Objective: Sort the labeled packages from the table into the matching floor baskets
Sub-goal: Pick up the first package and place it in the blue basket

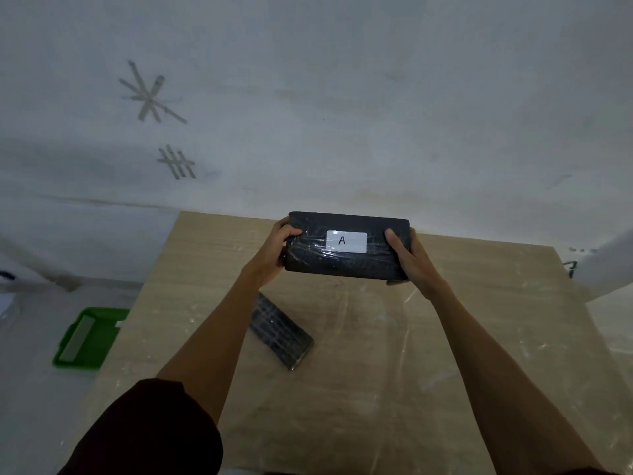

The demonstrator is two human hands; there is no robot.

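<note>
Above the far part of the counter [445,337], a dark wrapped package [346,265] is being held up by both hands, clear of the wooden surface. It is being gripped at its two short ends: the left hand [274,252] is being closed around the left end, thumb lying over the top face, and the right hand [411,258] is being closed around the right end in the same way. A white label [346,241] on the face turned toward the camera is being shown, and the letter A is being read on it (handwritten, in dark ink). Clear film is being seen glinting over the wrapping.

Lower on the counter, between the two forearms, a second dark package [281,332] is being left lying flat and turned at an angle; no label is being shown on its visible side.

On the floor to the left of the counter, a green basket [90,339] is being seen in part. A pale, flat, oblong item [77,339] is lying inside it, though what it is cannot be told. A dark sleeve [154,430] is being seen at the lower left.
</note>
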